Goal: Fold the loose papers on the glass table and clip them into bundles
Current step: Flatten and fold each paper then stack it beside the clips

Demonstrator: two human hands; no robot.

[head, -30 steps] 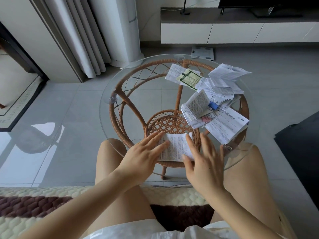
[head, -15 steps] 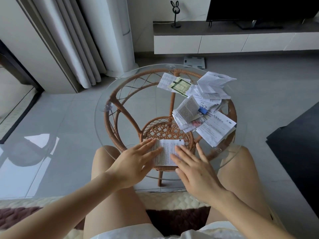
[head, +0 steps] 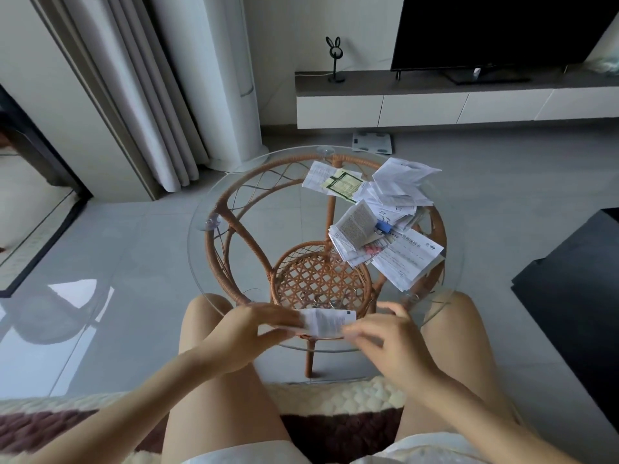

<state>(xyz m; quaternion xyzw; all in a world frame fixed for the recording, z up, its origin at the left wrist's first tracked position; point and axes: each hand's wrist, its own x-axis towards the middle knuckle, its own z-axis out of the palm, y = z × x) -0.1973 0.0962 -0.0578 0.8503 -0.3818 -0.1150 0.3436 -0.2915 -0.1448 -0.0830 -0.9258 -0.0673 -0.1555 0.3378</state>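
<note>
While my left hand [head: 254, 333] pinches the left end of the small folded white printed paper [head: 330, 321] at the round glass table's [head: 201, 256] near rim, my right hand [head: 385, 336] curls beside its right edge. Blur hides whether that hand grips.

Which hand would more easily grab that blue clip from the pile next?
Right, probably. The blue clip lies in the paper pile on the glass table's right side, ahead of the right hand. The left hand pinches the folded paper and would have to reach across.
</note>
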